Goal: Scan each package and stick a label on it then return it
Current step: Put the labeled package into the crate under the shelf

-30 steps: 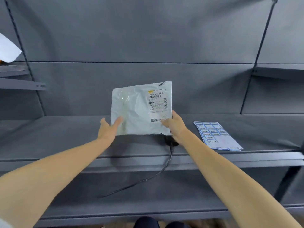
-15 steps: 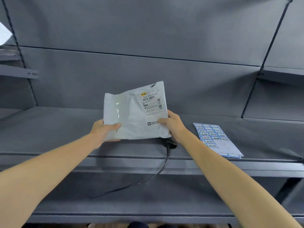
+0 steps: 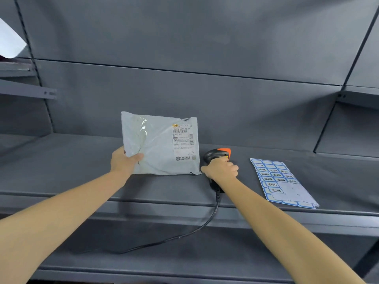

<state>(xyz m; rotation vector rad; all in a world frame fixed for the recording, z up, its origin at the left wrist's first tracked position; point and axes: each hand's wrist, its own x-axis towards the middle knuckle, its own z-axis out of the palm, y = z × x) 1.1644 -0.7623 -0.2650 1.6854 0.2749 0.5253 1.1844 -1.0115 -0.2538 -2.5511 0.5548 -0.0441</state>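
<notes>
- Handle of the black barcode scanner with orange top (image 3: 218, 154) hidden under the right hand (image 3: 220, 168), whose grip is clenched round it; its black cable (image 3: 213, 214) drops over the shelf edge.
- Print on the blue-bordered label sheet (image 3: 282, 182) too small to read; roughly fifteen labels left, count uncertain.
- White object (image 3: 10, 41) at upper left cut off by the frame.
- One white plastic mailer package (image 3: 160, 143), upright on the grey metal shelf (image 3: 61, 171), left edge pinched by the left hand (image 3: 124, 161).
- One scanner, one sheet.
</notes>
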